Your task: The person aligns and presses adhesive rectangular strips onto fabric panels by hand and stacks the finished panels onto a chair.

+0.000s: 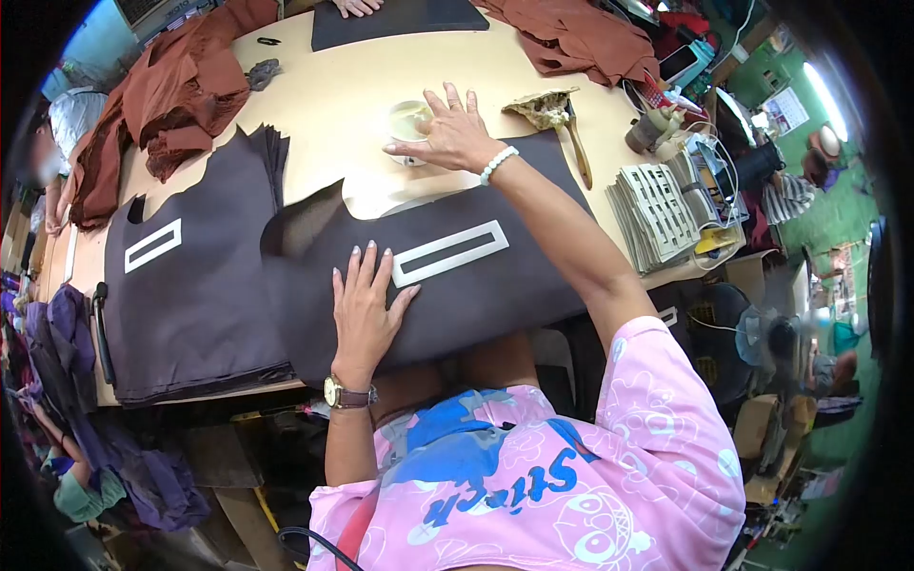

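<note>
My left hand [365,303] lies spread on a dark fabric piece [447,305], its fingertips beside the left end of a white rectangular frame [452,253] on that fabric. Above the fabric, my right hand [447,130] is stretched out with fingers apart, over or against a round whitish container [404,122] that it partly covers. Whether the fingers touch the container I cannot tell. A stack of dark fabric pieces [200,305] lies at the left, its top piece bearing another white frame [152,246].
A brush [579,152] lies beside a crumpled wrapper [541,109]. Reddish-brown fabric lies on the table [314,86] at upper left and upper right. Stacked printed cards [655,214] stand at the right. Another person's hand [357,8] rests on a dark piece [409,24] at the far edge.
</note>
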The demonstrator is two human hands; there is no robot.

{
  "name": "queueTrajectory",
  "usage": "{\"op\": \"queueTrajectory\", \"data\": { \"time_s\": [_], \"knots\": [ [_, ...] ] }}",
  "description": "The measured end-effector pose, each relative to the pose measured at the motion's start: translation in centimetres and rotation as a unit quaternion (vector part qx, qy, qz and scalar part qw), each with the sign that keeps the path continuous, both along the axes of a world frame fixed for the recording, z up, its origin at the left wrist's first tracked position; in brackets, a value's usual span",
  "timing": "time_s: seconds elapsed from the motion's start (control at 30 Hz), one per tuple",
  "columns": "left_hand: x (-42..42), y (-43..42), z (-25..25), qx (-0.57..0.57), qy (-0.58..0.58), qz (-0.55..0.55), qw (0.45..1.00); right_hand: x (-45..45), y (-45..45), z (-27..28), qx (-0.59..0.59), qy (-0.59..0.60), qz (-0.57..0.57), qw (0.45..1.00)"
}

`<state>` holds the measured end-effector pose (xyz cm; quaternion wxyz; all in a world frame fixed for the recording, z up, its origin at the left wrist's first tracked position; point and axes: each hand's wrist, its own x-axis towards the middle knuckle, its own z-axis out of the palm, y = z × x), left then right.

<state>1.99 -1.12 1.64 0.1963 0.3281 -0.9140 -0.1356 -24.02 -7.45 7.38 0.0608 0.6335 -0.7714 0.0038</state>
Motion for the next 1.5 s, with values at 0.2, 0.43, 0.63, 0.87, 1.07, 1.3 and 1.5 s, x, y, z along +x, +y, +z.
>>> {"op": "queueTrajectory", "data": {
  "time_s": [0.2, 0.43, 0.63, 0.87, 1.07, 1.3, 1.5],
  "knots": [
    [-0.1, -0.5, -0.6, -0.004, 0.02, -0.002, 1.0, -0.7, 2.2, 0.2, -0.258, -0.038, 0.044, 0.964],
    [-0.6, -0.7, -0.4, -0.027, 0.044, 0.004, 0.999, 0.2, 5.9, -0.7, -0.112, -0.025, 0.087, 0.99],
    [-0.9, -0.2, -0.8, -0.06, 0.04, 0.027, 0.997, 0.6, 13.6, -0.6, -0.135, -0.154, 0.034, 0.978],
    [-1.0, 0.1, -1.9, -0.075, 0.034, 0.038, 0.996, 2.4, 19.2, -5.8, -0.112, -0.351, -0.075, 0.926],
    [-1.1, 0.2, -2.0, -0.069, 0.034, 0.05, 0.996, 4.9, 18.2, -4.8, -0.015, -0.129, -0.117, 0.985],
    [-1.1, 0.2, -2.4, -0.058, 0.047, 0.047, 0.996, 6.6, 17.6, -5.3, 0.011, 0.162, -0.096, 0.982],
    [-1.0, 0.2, -2.1, -0.048, 0.029, 0.049, 0.997, 8.3, 17.3, -4.5, 0.034, 0.19, -0.085, 0.977]
  ]
}}
